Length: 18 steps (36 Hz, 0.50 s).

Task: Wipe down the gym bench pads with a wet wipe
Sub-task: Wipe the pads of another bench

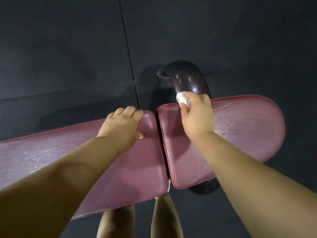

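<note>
Two maroon bench pads lie end to end across the view: a long back pad [42,152] on the left and a shorter rounded seat pad [248,127] on the right, both with wet streaks. My left hand [121,124] grips the far edge of the long pad near the gap, fingers curled over it. My right hand [195,114] holds a crumpled white wet wipe [182,98] at the far edge of the seat pad, where the dark glossy frame tube [187,78] meets it.
Dark rubber floor mats [68,48] with seams surround the bench. The curved frame tube arches up behind the seat pad, and its other end shows below the pad's near edge [204,188]. My bare legs [164,219] stand against the bench's near side.
</note>
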Available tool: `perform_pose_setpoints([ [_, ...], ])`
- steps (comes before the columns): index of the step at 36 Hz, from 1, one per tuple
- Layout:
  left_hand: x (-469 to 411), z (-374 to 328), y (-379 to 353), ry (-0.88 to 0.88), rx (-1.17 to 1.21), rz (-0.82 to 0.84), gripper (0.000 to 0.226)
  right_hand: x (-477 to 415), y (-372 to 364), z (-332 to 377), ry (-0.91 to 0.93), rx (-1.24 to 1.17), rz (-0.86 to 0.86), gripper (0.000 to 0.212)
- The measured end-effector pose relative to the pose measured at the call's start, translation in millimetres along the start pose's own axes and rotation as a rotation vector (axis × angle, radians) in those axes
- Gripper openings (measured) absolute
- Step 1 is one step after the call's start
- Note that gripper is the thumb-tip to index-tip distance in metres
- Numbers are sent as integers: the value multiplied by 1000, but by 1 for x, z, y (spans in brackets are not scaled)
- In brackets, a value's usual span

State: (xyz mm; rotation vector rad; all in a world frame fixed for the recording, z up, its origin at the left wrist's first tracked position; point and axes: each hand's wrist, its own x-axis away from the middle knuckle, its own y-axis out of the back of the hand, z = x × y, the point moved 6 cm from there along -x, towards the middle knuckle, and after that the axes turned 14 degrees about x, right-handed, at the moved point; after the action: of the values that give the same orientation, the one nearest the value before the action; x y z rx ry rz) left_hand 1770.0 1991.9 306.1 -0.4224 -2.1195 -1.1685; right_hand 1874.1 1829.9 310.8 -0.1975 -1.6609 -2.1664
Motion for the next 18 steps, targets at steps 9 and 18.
perform_pose_setpoints([
  [9, -6, 8, 3, -23, 64, -26, 70, 29, -43, 36, 594, 186, 80, 46],
  [18, -10, -12, 4, 8, 100, -26, 62, -18, 36, -93, -197, 211, -162, 28],
])
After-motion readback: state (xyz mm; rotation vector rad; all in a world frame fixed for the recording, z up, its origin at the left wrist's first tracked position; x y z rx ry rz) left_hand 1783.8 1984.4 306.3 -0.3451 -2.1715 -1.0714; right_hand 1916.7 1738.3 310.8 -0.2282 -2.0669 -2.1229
